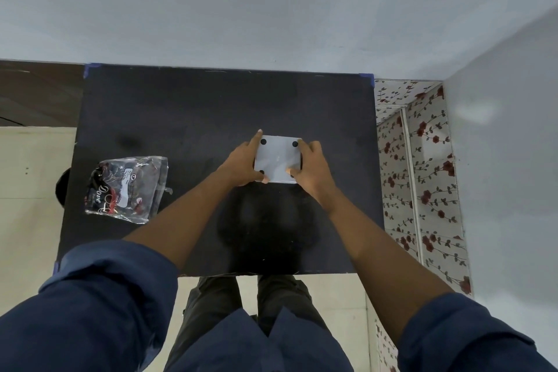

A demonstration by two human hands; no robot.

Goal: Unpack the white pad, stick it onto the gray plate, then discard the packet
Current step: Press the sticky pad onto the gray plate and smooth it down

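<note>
A square gray plate [277, 158] with black dots at its corners lies on the black table [181, 118], right of the middle. My left hand [243, 164] grips its left edge, thumb on the near left corner. My right hand [311, 167] grips its right edge, thumb on the near right corner. A clear plastic packet [126, 187] with black, red and white print lies at the table's left side, apart from both hands. No white pad can be made out on its own.
A flowered cloth surface [422, 166] stands right beside the table's right edge. The wall runs along the table's far edge. Pale floor tiles [30, 178] show at the left, and a dark round object [62, 187] pokes out under the table's left edge.
</note>
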